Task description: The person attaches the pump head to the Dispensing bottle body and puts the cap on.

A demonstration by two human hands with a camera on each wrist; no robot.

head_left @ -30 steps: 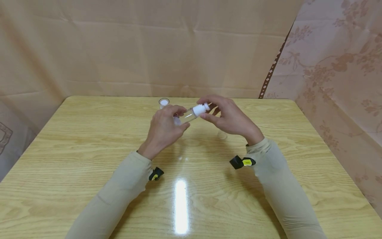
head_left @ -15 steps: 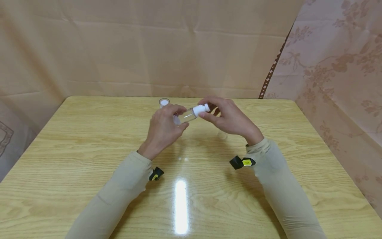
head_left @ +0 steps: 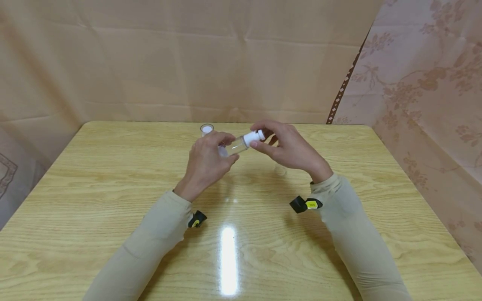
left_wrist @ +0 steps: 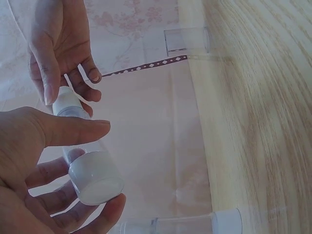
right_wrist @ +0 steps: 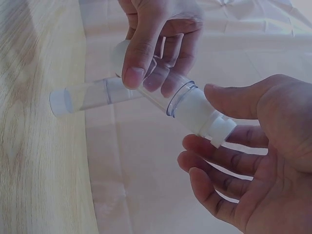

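In the head view my left hand grips a small clear pump bottle above the table, tilted with its white pump top up to the right. The left wrist view shows the thumb across the clear body, the fingers behind it, and the bottle's white base toward the camera. My right hand pinches the pump top between thumb and forefinger. Its other fingers are bent loosely below, as the right wrist view shows. The spout points in toward the right palm.
A second clear bottle with a white end stands on the table behind my left hand. On the wood-grain table, below my right hand, stands a clear cap. Cloth curtains hang beyond the table's back edge.
My right thumb and fingers have shifted slightly along the white pump top toward the bottle's body. The left hand and the bottle stay almost in place.
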